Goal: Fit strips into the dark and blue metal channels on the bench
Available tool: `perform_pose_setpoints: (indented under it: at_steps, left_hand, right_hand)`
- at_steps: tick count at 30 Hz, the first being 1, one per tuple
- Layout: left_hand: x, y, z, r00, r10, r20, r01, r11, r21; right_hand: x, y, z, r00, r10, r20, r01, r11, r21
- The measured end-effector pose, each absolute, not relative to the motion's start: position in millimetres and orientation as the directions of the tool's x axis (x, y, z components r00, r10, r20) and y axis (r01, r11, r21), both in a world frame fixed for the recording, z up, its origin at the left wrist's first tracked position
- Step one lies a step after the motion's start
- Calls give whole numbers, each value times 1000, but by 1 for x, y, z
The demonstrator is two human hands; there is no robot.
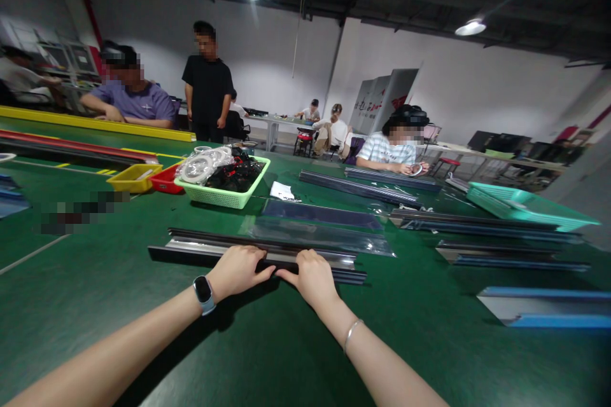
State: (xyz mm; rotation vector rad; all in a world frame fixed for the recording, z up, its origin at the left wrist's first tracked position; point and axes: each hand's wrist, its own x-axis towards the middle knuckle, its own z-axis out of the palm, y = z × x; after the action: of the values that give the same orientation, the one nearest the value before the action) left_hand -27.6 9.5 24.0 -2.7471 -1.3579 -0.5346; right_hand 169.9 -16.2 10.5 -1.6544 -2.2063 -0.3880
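Note:
A long black channel profile point(191, 255) with a shiny inner face lies across the green table point(267, 356) in front of me. My left hand point(241, 269), with a watch on its wrist, grips the near wall of the profile, thumb on the near side and fingers curled over into the channel. Close beside it on the right, my right hand point(312, 275) holds the same wall in the same way. The two thumbs point toward each other. Just behind the profile lies a clear plastic sheet point(324, 233), with a dark strip point(319, 213) beyond it.
A green basket point(219, 196) of bagged parts stands behind left, beside red point(165, 179) and yellow trays point(133, 178). More profiles point(501, 256) lie to the right, near a teal basket point(529, 203). People sit across the table; one person point(209, 86) stands.

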Motion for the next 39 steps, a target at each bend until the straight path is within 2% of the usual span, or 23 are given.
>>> perform_pose_setpoints:
  at_steps: [22,28,39]
  left_hand:
    - [-26,12,23,566,762,314,781,-618,90]
    - [-28,10,20,554,750,362,774,-624,109]
    - [-29,12,15,560,744,364,775,-626,89]
  right_hand:
    - [172,-14,6,-244,863,442,959,283,-22]
    - [172,-18,6,-250,844,475,952,304,-40]
    - [171,-15,5,-256,847,465,949,312,-46]
